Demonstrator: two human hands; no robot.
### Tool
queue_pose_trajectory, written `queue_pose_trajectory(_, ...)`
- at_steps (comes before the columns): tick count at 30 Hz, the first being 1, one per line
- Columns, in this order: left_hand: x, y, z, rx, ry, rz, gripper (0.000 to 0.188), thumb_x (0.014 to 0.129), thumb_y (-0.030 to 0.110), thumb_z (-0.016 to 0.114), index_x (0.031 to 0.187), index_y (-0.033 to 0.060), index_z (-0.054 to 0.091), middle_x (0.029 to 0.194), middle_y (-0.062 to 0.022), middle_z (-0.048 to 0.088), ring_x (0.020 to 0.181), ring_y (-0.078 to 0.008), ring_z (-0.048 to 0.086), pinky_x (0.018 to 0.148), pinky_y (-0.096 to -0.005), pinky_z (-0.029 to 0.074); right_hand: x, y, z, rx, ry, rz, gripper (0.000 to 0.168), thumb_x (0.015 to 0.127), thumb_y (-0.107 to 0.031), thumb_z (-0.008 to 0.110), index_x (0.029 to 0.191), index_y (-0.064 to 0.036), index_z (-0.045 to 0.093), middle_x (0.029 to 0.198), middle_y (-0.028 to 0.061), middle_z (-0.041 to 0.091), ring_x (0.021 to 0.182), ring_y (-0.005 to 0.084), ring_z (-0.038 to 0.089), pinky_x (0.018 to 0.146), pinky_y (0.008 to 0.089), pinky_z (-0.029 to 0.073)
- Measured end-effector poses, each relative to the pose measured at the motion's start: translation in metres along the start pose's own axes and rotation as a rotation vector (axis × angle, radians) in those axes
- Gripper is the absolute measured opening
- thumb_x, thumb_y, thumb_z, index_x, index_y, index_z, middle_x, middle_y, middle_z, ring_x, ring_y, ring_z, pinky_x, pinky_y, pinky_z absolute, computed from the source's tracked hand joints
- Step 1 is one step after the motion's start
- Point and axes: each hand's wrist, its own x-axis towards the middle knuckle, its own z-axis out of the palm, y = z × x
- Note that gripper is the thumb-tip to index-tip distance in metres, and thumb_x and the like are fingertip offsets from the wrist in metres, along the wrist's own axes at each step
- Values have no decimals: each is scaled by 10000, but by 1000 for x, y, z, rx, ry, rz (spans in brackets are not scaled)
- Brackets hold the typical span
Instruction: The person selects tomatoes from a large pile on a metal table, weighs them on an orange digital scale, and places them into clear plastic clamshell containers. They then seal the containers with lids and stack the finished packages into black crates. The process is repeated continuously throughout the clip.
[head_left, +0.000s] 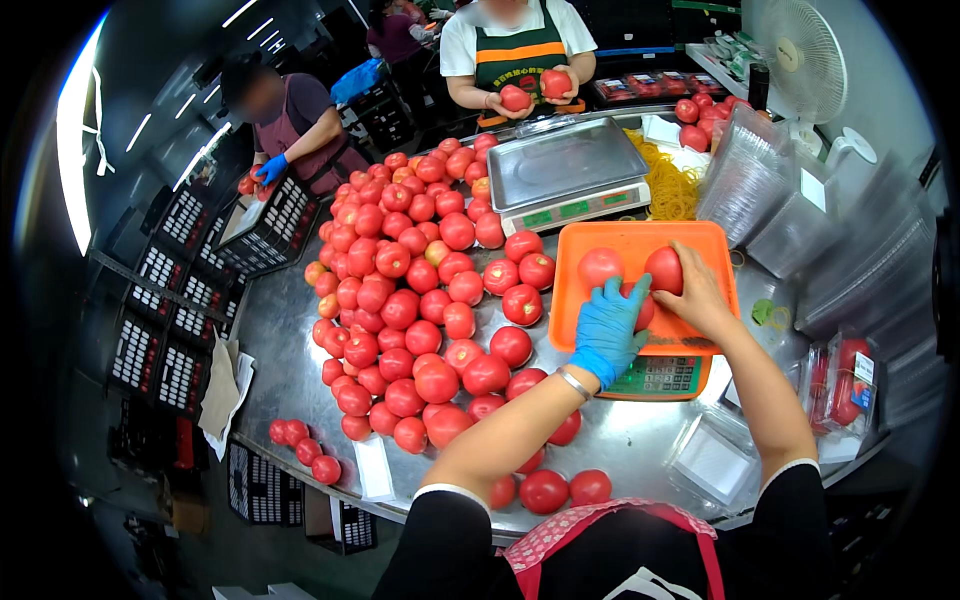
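On an orange weighing scale's tray (682, 343), several tomatoes lie under and beside my hands. My left hand (611, 326), in a blue glove, rests on a tomato (642, 309) that its fingers partly cover; whether it grips the tomato is hidden. Another tomato (600, 267) lies on the tray just beyond the gloved fingers. The fingers of my bare right hand (694, 292) are curled around a tomato (664, 271) at the right side of the tray. The scale's green keypad (660, 375) shows below the tray. A big heap of tomatoes (405, 309) covers the metal table to the left.
Beyond the tray stands a second scale with a steel pan (566, 165), beside yellow rubber bands (670, 180). Stacked clear plastic boxes (750, 176) and packed tomatoes (847, 382) are at the right. A co-worker (517, 60) across the table holds two tomatoes; another (300, 127) works over a black crate (270, 232).
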Motion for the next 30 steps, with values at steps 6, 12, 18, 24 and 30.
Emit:
queue_pose_trajectory(6, -5, -5, 11, -271, 209, 86, 693, 723, 192, 731, 1349, 157, 437, 1218, -184, 453, 1075, -364, 518, 926, -402, 456, 0, 4, -3, 158, 217, 2, 781, 670, -221, 762, 1327, -29, 387, 1282, 211, 463, 1190, 373, 476, 1004, 437, 399)
queue_pose_trajectory(12, -59, -8, -24, -1857, -277, -468, 547, 910, 424, 524, 1353, 118, 424, 1201, -135, 549, 995, -284, 621, 689, -364, 562, -87, -40, -56, 1039, 167, 246, 670, 797, -274, 709, 1334, -45, 380, 1157, 131, 543, 992, 219, 601, 757, 339, 525)
queue_pose_trajectory(18, -110, 24, 7, -2216, -529, -722, 644, 905, 561, 456, 1338, 87, 408, 1176, -229, 564, 796, -318, 640, 557, -331, 541, -181, -32, -29, 1776, -82, 591, 549, 933, -531, 443, 1214, -60, 467, 1014, 121, 629, 804, 267, 664, 566, 337, 514)
queue_pose_trajectory(24, -133, 46, 27, -2187, -632, -792, 616, 903, 538, 480, 1330, 101, 404, 1159, -228, 565, 768, -279, 626, 562, -324, 528, -232, -28, -17, 1899, -79, 804, 589, 933, -588, 404, 1213, -74, 472, 999, 114, 642, 797, 268, 671, 531, 333, 505)
queue_pose_trajectory(30, -147, 58, 6, -1666, -605, -509, 864, 723, 82, 709, 1456, 136, 252, 1265, -94, 475, 1039, -276, 589, 756, -291, 492, -256, -31, -30, 1700, -30, 764, 558, 939, -525, 452, 1271, -78, 424, 1074, 128, 614, 871, 268, 663, 556, 320, 524)
